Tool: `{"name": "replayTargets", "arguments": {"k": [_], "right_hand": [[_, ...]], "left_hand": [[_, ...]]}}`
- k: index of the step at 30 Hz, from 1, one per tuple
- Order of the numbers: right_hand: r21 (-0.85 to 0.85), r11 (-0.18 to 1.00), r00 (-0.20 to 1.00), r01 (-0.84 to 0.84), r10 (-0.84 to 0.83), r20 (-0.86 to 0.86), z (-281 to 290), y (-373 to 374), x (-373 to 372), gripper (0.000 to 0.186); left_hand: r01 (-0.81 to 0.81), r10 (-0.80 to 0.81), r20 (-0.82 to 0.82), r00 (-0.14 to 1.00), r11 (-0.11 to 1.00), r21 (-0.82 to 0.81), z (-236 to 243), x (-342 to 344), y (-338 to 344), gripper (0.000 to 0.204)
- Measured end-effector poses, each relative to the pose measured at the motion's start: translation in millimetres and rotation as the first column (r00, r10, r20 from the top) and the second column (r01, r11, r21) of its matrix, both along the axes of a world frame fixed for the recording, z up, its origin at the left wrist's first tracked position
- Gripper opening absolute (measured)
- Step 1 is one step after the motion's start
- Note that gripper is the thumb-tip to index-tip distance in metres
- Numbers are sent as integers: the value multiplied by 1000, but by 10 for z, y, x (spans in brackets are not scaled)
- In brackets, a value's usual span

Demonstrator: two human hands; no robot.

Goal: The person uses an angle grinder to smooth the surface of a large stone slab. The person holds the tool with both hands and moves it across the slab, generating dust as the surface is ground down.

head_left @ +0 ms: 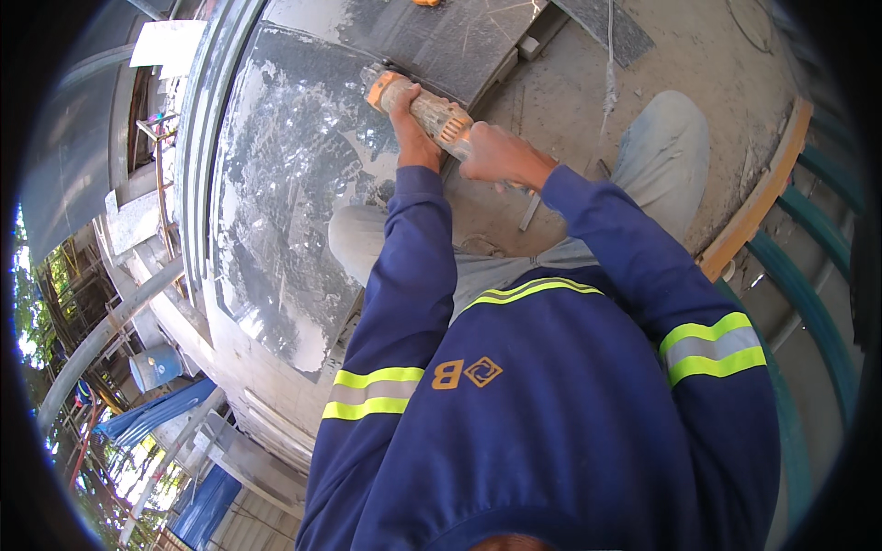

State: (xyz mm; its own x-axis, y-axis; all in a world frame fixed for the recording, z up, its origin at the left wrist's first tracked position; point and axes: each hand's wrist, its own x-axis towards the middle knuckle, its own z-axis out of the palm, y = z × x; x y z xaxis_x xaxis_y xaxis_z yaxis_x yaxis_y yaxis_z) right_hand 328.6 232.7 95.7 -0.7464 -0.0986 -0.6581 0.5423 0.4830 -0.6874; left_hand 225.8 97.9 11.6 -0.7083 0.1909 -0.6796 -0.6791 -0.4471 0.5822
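A dusty orange angle grinder (pixel 429 112) lies at a slant across the edge of a dark stone slab (pixel 303 151). Wrapped round the front of its body, near the orange head, is my left hand (pixel 411 131). My right hand (pixel 501 157) grips the rear end. The grinder's head is over the slab; its disc is too small and hidden to make out. Pale, patchy residue and wet-looking sheen cover the slab's surface. Below my hands are my bent knees in dusty trousers.
Another dark slab (pixel 441 37) lies farther ahead, with a loose grey piece (pixel 611 32) beyond it. A pale cord (pixel 609 83) hangs at the upper right. Metal rails (pixel 197 156) run along the left; a wooden board (pixel 758 193) and green bars (pixel 813 262) stand right.
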Motion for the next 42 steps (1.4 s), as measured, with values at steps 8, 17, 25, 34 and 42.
{"name": "replayTargets", "arguments": {"k": [8, 17, 25, 34, 42], "right_hand": [[-56, 998, 997, 26, -30, -75, -33, -12, 17, 34], [-18, 999, 998, 44, -44, -41, -42, -19, 103, 36], [-44, 999, 999, 2, -5, -52, 0, 12, 17, 36], [39, 999, 998, 31, -34, 60, 203, 18, 126, 41], [23, 1000, 1000, 3, -3, 13, -10, -2, 0, 41]], "left_hand": [[-7, 7, 21, 1000, 1000, -9, -58, -59, -33, 47], [-22, 21, 14, 1000, 999, 23, -3, 71, 7, 48], [-37, 36, 52, 998, 999, 21, 4, -19, -7, 49], [-39, 38, 59, 998, 999, 24, 54, 140, 32, 49], [-34, 32, 34, 999, 999, 41, -47, -6, -12, 46]]}}
